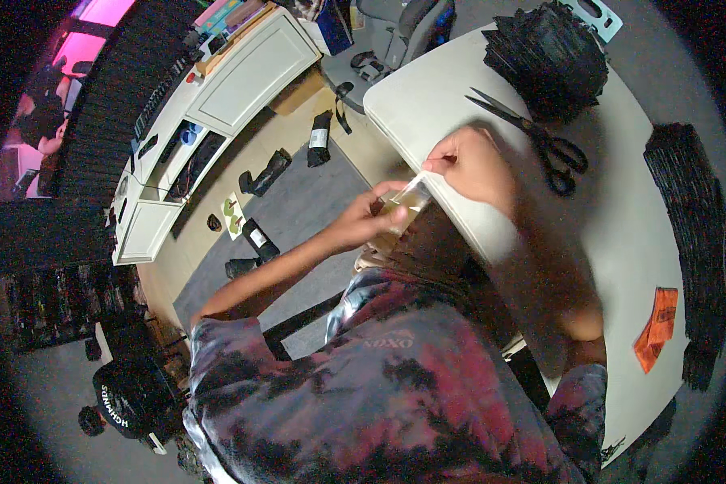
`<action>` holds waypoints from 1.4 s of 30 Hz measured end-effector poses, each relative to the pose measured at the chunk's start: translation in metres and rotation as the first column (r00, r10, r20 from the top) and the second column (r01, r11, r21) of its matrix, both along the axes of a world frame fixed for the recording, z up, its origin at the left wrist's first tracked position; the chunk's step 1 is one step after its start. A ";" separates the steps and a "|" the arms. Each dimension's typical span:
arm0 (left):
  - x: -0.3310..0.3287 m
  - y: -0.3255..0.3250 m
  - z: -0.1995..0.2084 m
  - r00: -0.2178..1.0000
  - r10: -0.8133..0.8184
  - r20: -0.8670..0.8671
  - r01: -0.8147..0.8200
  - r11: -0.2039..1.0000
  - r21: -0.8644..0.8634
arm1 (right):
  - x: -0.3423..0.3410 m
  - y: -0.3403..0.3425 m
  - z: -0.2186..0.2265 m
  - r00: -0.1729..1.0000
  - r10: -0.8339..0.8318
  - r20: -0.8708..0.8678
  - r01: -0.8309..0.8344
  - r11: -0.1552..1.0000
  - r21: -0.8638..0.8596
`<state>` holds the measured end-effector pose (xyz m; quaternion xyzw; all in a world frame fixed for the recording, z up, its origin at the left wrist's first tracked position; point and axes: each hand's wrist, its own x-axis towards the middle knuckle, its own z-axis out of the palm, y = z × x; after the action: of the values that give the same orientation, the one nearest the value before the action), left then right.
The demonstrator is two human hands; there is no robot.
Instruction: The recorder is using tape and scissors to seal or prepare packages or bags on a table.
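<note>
Just off the near-left edge of the white table [621, 266], my left hand [361, 219] is wrapped round what looks like a roll of clear, yellowish tape [410, 206]. My right hand [477, 165] is above the table edge, its thumb and fingers pinching the whitish end of the tape. A short stretch of tape spans the two hands. Black-handled scissors [550, 153] lie on the table beyond my right hand, blades apart. Behind them sits a large pile of black, thin-layered material [548, 60].
An orange strip [657, 327] lies near the table's right edge, beside a long row of black folded pieces [690, 226]. Black packages [319, 139] lie on the floor at left, before a white cabinet [250, 85]. A grey chair [403, 40] stands at the back.
</note>
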<state>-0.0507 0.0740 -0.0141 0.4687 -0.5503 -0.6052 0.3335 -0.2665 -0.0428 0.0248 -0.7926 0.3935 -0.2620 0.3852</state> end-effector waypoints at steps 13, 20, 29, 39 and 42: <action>0.004 -0.028 0.012 0.979 0.195 -0.065 -0.174 0.954 0.245 | 0.011 -0.033 -0.024 1.000 -0.031 -0.003 0.032 0.989 0.142; 0.011 -0.032 0.013 0.991 0.130 -0.019 -0.122 0.966 0.227 | 0.011 -0.039 -0.004 0.969 -0.019 -0.247 0.067 0.980 0.186; 0.011 -0.037 0.027 0.988 0.150 -0.040 -0.124 0.918 0.377 | 0.018 -0.038 0.001 0.931 -0.106 -0.349 0.138 0.988 0.068; 0.011 -0.039 0.030 0.988 0.149 -0.031 -0.129 0.925 0.358 | 0.021 -0.038 0.008 0.876 -0.126 -0.465 0.148 0.989 0.011; 0.012 -0.039 0.026 0.986 0.161 -0.030 -0.138 0.913 0.385 | 0.023 -0.040 0.007 0.867 -0.116 -0.484 0.141 0.990 0.015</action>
<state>-0.0384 0.0346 0.0121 0.5465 -0.3742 -0.6874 0.2980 -0.2435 -0.0830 0.0323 -0.7950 0.5353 -0.0716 0.2762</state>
